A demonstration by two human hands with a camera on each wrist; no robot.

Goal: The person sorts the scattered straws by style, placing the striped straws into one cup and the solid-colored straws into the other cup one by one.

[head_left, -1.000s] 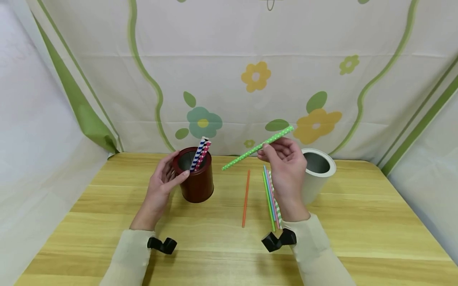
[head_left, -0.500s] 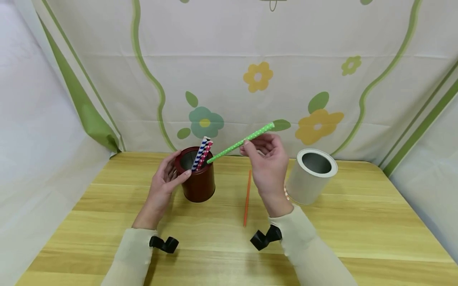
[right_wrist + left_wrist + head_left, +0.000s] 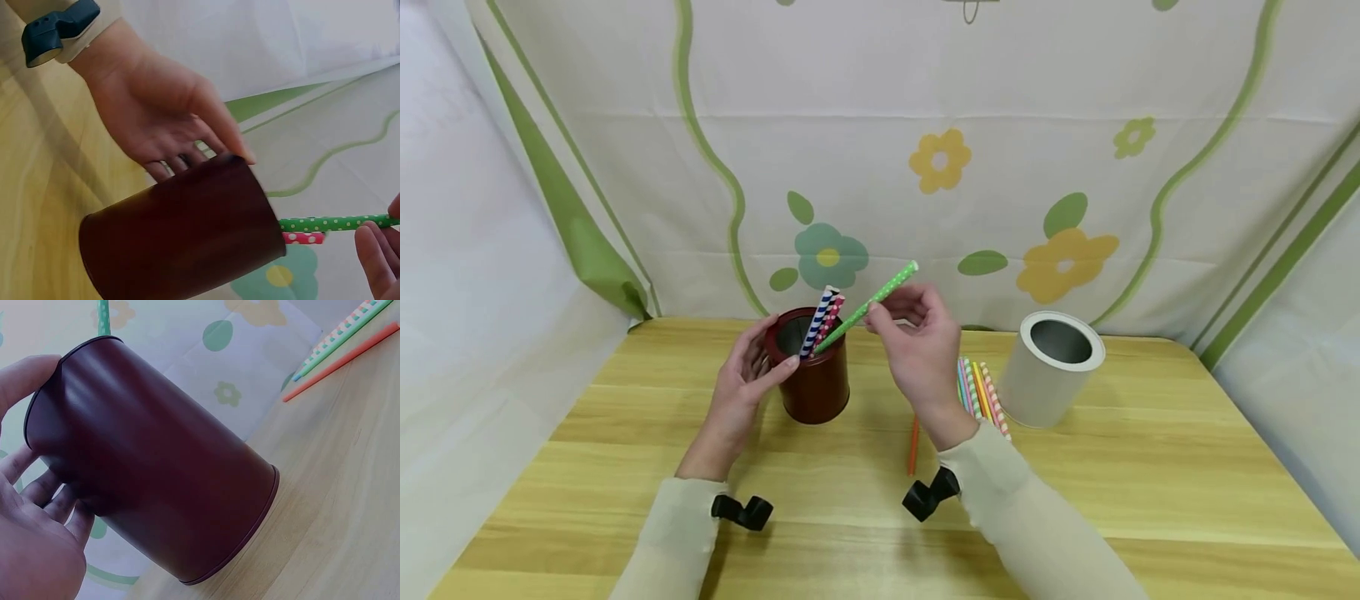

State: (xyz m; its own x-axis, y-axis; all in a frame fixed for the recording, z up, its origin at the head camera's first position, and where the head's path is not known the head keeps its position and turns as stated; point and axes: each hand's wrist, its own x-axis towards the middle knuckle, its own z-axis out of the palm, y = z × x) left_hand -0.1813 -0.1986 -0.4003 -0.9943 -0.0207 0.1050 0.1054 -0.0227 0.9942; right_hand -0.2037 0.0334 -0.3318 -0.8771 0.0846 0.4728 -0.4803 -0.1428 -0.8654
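The dark red can [image 3: 815, 387] stands upright on the table, with blue-striped straws [image 3: 817, 323] and a pink dotted straw [image 3: 831, 321] leaning in its mouth. My left hand [image 3: 739, 392] curls round the can's left side, thumb at the rim, as the left wrist view also shows on the can [image 3: 150, 462]. Between the thumb and fingers of my right hand [image 3: 922, 350] is a green dotted straw [image 3: 880, 296], slanted, its lower end in the can's mouth. In the right wrist view the green straw [image 3: 331, 224] lies beside the pink one [image 3: 305, 238].
A white can [image 3: 1047, 383] with an open top stands at the right of the table [image 3: 1165, 467]. Several coloured straws [image 3: 982, 392] lie just left of it, partly behind my right arm. An orange straw [image 3: 913, 450] lies nearer the middle. A flowered curtain hangs behind.
My right hand has moved left with the green dotted straw, whose lower end has come into the red can's mouth. The left hand has stayed on the can.
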